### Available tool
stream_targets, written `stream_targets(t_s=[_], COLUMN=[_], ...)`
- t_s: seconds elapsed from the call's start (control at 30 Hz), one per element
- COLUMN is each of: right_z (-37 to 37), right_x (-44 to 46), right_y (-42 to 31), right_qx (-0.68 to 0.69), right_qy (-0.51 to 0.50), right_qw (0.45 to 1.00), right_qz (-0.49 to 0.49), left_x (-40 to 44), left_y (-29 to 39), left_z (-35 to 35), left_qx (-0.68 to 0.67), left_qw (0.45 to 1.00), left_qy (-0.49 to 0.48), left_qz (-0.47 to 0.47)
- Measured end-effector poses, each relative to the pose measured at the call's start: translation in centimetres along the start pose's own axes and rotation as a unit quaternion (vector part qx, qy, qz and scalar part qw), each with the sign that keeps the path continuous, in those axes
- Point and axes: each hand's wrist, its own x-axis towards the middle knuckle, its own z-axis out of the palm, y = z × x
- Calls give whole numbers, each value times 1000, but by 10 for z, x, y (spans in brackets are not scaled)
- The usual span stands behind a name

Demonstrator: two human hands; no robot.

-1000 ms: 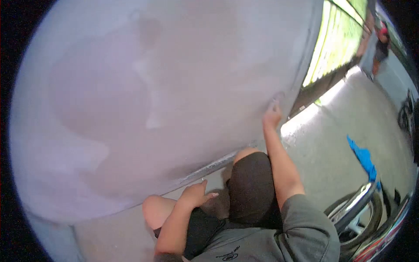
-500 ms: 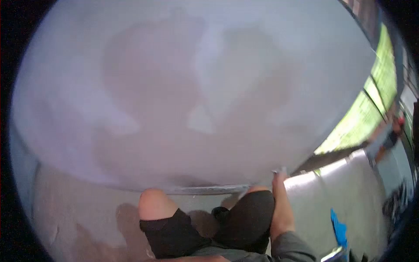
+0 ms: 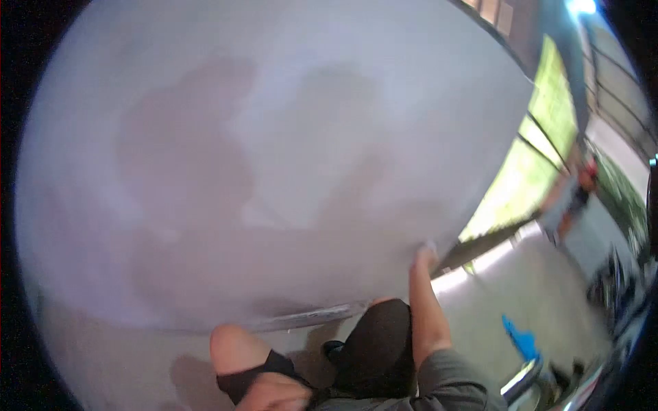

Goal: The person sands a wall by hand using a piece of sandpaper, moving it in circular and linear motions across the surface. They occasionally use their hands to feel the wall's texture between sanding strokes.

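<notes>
A large pale grey curved panel (image 3: 295,157) fills most of the view, with soft shadows across it. At its lower right edge, my right hand (image 3: 425,256) is pressed to the surface around something small and whitish that I cannot make out. My left hand (image 3: 274,394) is a blur at the bottom of the view, over my lap in front of the dark shorts; its fingers cannot be told apart. Along the panel's lower edge runs a rough, shiny strip (image 3: 319,316), above my knees.
On the concrete floor (image 3: 480,322) at the right lies a blue cloth (image 3: 521,339), beside part of a wheeled vehicle with a shiny fender (image 3: 519,381). A person (image 3: 581,195) stands in the right background. Bright greenish sheeting (image 3: 528,164) hangs beyond the panel.
The view has swung about. My left hand, earlier in front of my knees with fingers apart, has drawn back to my lap. My right hand stays at the panel's right edge, somewhat lower along it.
</notes>
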Motion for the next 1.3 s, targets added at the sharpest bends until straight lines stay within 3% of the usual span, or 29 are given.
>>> stream_targets(t_s=[0.03, 0.07, 0.1, 0.17, 0.23, 0.27, 0.3, 0.33, 0.37, 0.57, 0.73, 1.1, 1.13, 1.3], right_z=[-16, -20, -26, -43, -14, -19, -20, -26, -15, -21, -27, -43, -47, -52], right_x=[-38, -40, -47, -74, -39, -47, -41, -52, -56, -59, -43, -42, -45, -55], right_y=[-63, -80, -109, -168, -137, -159, -177, -197, -202, -178, -148, -164, -167, -201], right_qx=[132, -16, -3, 64, 55, 129, 47, 69, 89, 107, 115, 142, 144, 176], right_qy=[10, 55, 1, 42, 14, 19, 85, 36, 54, -4, 3, -34, -49, -58], right_qw=[991, 990, 997, 955, 933, 916, 892, 924, 901, 911, 950, 947, 942, 938], right_qz=[2, -130, -81, -285, -356, -380, -442, -374, -421, -399, -289, -288, -298, -294], left_x=[60, 123, 126, 112, 119, 132, 153, 173, 191, 219, 221, 211, 210, 200], left_y=[39, 90, 79, 85, 68, 56, 44, 27, 12, -14, -16, 1, 2, 3], left_z=[9, 35, 30, 38, 36, 38, 46, 53, 55, 75, 81, 94, 87, 96], left_qx=[-9, -19, -19, -2, -4, -17, -34, -49, -66, -100, -99, -59, -73, -96], left_qw=[1000, 999, 999, 996, 991, 985, 976, 965, 954, 921, 910, 900, 911, 914], left_qy=[2, 22, 12, 2, -44, -96, -153, -205, -241, -334, -359, -415, -377, -358], left_qz=[-10, -23, -46, -91, -129, -146, -152, -154, -166, -176, -181, -118, -150, -163])
